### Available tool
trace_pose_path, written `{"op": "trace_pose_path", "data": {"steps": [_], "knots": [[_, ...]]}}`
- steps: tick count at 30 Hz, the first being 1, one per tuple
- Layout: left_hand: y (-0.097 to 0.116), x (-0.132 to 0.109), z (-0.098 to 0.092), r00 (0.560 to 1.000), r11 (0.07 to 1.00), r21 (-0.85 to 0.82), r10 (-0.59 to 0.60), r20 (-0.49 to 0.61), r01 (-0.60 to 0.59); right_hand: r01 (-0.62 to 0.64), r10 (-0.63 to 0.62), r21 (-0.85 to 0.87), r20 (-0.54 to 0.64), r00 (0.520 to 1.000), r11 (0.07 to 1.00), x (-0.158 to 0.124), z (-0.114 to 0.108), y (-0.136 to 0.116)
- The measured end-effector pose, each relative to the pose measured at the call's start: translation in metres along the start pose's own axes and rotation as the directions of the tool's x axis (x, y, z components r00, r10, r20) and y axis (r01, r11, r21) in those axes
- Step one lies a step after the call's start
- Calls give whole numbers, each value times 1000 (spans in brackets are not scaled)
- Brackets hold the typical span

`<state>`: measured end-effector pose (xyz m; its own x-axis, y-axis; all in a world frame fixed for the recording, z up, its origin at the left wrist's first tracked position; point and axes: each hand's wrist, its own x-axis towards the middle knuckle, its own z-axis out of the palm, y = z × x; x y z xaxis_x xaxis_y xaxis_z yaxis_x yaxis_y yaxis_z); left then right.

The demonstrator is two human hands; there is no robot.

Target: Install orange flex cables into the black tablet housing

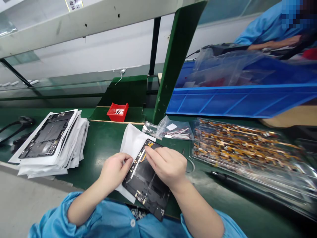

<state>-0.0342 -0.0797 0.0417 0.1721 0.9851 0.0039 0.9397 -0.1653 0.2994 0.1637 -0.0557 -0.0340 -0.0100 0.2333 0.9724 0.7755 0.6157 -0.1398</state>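
- Left hand (115, 172) clenched on the edge of a black tablet back panel (146, 188), which sits within the grip
- Right hand (165, 165) lies over the panel's amber flex strip (142, 158); whether it grasps, cannot tell
- White paper sheet (132, 142) just beyond the grip
- Tray of flex cables (245, 148) right of the grip

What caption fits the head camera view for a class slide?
Left hand and right hand hold a black electronic panel on white paper.

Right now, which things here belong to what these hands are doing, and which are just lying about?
In use: left hand, right hand, black circuit panel, white paper sheet.

Lying about: stack of panels in paper, red bin, plastic bag of small parts, tray of orange ribbon cables, blue tray.
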Motion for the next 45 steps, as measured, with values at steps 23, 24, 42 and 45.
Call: {"op": "trace_pose_path", "data": {"steps": [23,24,42,45], "knots": [[4,-27,-28,955,763,-624,28,294,170,-117,118,-77,-2,993,990,2,4,2],[1,-25,-27,968,788,-600,19,252,140,-152,152,-82,-9,988,985,2,5,2],[0,15,19,983,918,396,-100,155,32,-875,823,338,338,456,347,1,4,12],[3,19,22,984,914,405,-95,153,25,-879,825,337,346,448,336,0,4,13]]}}
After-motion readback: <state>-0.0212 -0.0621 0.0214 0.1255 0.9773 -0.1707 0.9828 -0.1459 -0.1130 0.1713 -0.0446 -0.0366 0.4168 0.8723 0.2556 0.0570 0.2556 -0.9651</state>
